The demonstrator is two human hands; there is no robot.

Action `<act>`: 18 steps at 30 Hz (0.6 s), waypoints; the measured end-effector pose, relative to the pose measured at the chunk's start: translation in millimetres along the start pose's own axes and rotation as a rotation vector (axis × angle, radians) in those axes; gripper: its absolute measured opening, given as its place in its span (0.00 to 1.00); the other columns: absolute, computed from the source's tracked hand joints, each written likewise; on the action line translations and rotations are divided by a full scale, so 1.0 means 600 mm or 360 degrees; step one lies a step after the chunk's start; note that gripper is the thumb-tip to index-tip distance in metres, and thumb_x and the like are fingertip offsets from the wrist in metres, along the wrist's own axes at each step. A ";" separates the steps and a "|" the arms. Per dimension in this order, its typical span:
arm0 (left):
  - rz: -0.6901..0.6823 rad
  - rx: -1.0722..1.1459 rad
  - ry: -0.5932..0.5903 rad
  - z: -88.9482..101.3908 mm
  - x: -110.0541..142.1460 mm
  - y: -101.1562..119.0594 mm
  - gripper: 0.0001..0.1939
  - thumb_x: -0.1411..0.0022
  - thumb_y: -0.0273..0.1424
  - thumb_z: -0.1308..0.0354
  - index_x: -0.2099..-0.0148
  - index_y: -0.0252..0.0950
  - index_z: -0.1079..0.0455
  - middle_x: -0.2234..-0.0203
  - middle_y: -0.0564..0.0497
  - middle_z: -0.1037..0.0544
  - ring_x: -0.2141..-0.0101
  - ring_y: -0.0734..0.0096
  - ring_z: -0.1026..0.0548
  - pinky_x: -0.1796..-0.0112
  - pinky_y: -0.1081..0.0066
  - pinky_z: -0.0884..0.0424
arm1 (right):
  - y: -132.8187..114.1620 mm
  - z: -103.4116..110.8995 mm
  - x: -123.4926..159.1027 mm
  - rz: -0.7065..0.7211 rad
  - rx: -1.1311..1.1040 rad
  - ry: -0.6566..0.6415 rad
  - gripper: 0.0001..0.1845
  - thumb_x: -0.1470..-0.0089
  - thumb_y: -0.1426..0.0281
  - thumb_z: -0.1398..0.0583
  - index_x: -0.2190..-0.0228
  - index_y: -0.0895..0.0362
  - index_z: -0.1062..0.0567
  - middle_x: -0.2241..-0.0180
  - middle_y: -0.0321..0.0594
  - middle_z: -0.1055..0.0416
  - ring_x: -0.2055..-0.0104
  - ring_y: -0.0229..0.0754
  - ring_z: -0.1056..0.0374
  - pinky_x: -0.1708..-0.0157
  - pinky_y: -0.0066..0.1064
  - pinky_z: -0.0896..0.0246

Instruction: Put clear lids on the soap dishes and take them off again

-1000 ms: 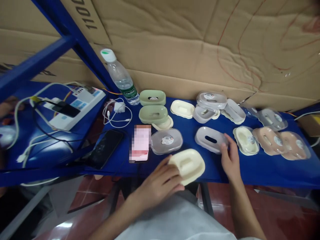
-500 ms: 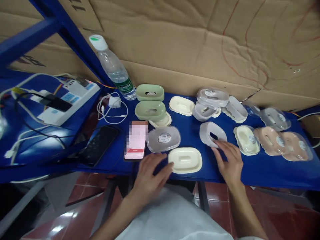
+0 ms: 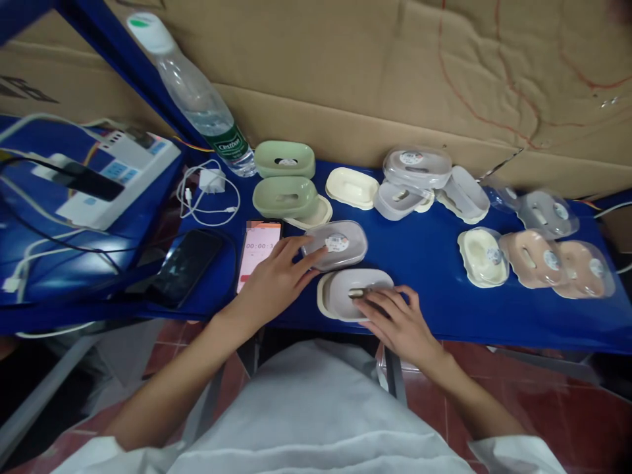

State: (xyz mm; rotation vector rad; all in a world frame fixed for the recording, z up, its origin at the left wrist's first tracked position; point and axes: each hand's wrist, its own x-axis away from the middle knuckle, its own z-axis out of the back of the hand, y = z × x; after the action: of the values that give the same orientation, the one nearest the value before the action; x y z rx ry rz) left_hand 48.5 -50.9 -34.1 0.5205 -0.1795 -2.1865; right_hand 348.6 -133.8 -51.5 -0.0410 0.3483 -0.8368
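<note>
My right hand grips a pale grey soap dish body with a slot in its floor. It sits over the cream base tray, whose left rim shows beneath it. My left hand has its fingers and thumb on the left edge of a clear oval lid with a round label, just behind the soap dish. Part of the dish's near right side is hidden by my right fingers.
Two green dishes, a cream tray and grey dishes stand behind. Lidded peach dishes and a cream one lie right. A lit phone, dark phone, bottle and power strip are left.
My right hand has brought the grey soap dish body from the right onto the cream tray. My left hand has moved from the tray to the clear lid, which has shifted right.
</note>
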 end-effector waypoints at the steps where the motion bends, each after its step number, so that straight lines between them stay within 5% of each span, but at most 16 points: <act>1: -0.0048 0.0034 -0.0040 -0.002 -0.015 0.000 0.21 0.25 0.27 0.42 0.33 0.40 0.29 0.39 0.37 0.26 0.40 0.49 0.25 0.43 0.48 0.21 | 0.002 0.001 0.001 -0.0007 -0.0003 0.0005 0.17 0.29 0.66 0.38 0.41 0.51 0.23 0.46 0.42 0.19 0.44 0.46 0.28 0.37 0.46 0.48; 8: -0.0221 0.0183 -0.0216 0.003 -0.090 0.017 0.24 0.22 0.25 0.50 0.28 0.42 0.34 0.30 0.40 0.32 0.32 0.52 0.30 0.36 0.50 0.26 | -0.001 0.011 -0.016 0.0074 -0.0011 -0.0028 0.18 0.27 0.69 0.40 0.39 0.53 0.24 0.43 0.43 0.20 0.41 0.46 0.28 0.35 0.47 0.50; 12: 0.0080 0.0318 -0.0037 0.016 -0.024 0.043 0.24 0.20 0.31 0.48 0.26 0.43 0.38 0.30 0.39 0.32 0.32 0.53 0.29 0.35 0.48 0.27 | -0.009 0.004 -0.037 0.0049 -0.0047 -0.0019 0.17 0.27 0.68 0.40 0.40 0.54 0.24 0.43 0.43 0.21 0.42 0.47 0.28 0.35 0.48 0.49; 15: 0.0219 0.0300 -0.0141 0.010 0.046 0.062 0.35 0.26 0.42 0.37 0.24 0.42 0.42 0.30 0.35 0.32 0.33 0.46 0.28 0.39 0.46 0.23 | -0.014 -0.006 -0.052 0.0037 -0.0042 -0.0039 0.18 0.27 0.69 0.40 0.40 0.55 0.24 0.42 0.44 0.21 0.40 0.48 0.29 0.33 0.49 0.51; 18: 0.0162 0.0229 -0.0118 -0.012 0.091 0.075 0.34 0.28 0.36 0.34 0.25 0.42 0.39 0.28 0.32 0.37 0.30 0.41 0.32 0.39 0.44 0.23 | -0.018 -0.014 -0.065 0.0096 -0.0031 -0.0103 0.18 0.27 0.67 0.41 0.39 0.54 0.25 0.39 0.45 0.24 0.37 0.48 0.30 0.31 0.50 0.52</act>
State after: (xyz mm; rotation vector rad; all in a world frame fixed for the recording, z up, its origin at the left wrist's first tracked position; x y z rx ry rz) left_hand 54.2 -121.4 -43.6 0.4996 -0.3970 -2.1047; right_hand 314.2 -111.9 -46.7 -0.0752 0.2953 -0.7705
